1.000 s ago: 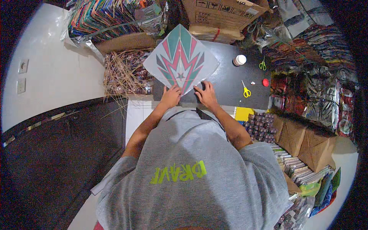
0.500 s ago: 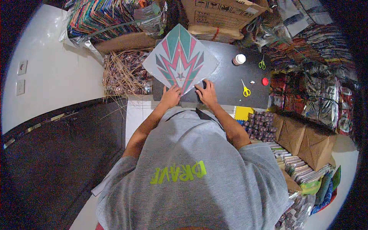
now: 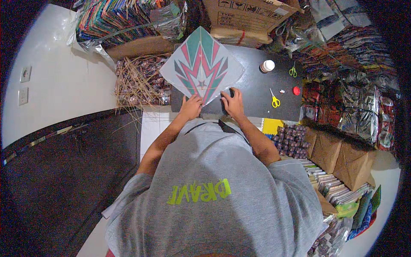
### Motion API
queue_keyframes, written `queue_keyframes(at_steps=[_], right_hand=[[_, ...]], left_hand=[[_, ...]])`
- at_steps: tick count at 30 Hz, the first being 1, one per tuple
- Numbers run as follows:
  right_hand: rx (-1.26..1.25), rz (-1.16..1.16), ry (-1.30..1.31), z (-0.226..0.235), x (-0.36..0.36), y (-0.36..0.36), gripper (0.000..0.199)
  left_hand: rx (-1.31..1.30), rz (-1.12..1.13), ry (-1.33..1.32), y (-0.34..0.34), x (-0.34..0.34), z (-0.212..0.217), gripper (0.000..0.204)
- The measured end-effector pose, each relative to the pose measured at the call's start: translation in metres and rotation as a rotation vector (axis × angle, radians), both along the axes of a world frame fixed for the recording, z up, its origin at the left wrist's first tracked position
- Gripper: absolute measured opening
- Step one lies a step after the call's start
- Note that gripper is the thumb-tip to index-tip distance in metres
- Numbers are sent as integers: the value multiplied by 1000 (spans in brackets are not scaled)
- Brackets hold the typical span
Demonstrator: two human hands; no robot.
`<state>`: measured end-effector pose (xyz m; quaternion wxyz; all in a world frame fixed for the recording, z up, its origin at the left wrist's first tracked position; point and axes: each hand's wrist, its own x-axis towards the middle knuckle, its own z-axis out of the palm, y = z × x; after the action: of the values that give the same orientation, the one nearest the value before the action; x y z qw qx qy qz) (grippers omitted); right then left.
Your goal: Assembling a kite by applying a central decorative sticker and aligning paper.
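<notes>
A diamond-shaped kite (image 3: 202, 64) lies on the dark tabletop, pale and translucent with a green, red and black pattern and a star. A thin upright stick runs down its middle, and a thin crosswise stick bows across its lower part. At the kite's lower left edge, close to the bottom tip, my left hand (image 3: 191, 107) grips it with fingers over the sheet. My right hand (image 3: 233, 104) rests on the table just off the lower right edge, its thumb and fingers bent but apart, with nothing visible in them.
On the dark table (image 3: 252, 96) to the right are a white-capped jar (image 3: 267, 66), yellow-handled scissors (image 3: 275, 100), green-handled scissors (image 3: 293, 71) and a red lid (image 3: 296, 91). Thin bamboo sticks (image 3: 141, 79) pile up at left. A cardboard box (image 3: 248, 19) stands behind; stacked packets (image 3: 351, 51) crowd the right.
My right hand has shifted slightly to the right, leaving a small gap from the kite's edge. My left hand and the kite have hardly moved.
</notes>
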<state>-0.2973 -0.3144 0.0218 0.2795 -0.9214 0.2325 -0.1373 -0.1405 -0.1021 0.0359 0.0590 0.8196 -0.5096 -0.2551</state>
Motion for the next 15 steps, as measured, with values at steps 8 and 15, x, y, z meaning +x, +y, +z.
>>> queue_keyframes(at_steps=[8,15], right_hand=[[-144,190,98,2,-2,10,33],[-74,188,46,11,1,7,30]], left_hand=[[23,-8,-20,2,0,-4,36],[15,-7,-18,2,0,-5,34]])
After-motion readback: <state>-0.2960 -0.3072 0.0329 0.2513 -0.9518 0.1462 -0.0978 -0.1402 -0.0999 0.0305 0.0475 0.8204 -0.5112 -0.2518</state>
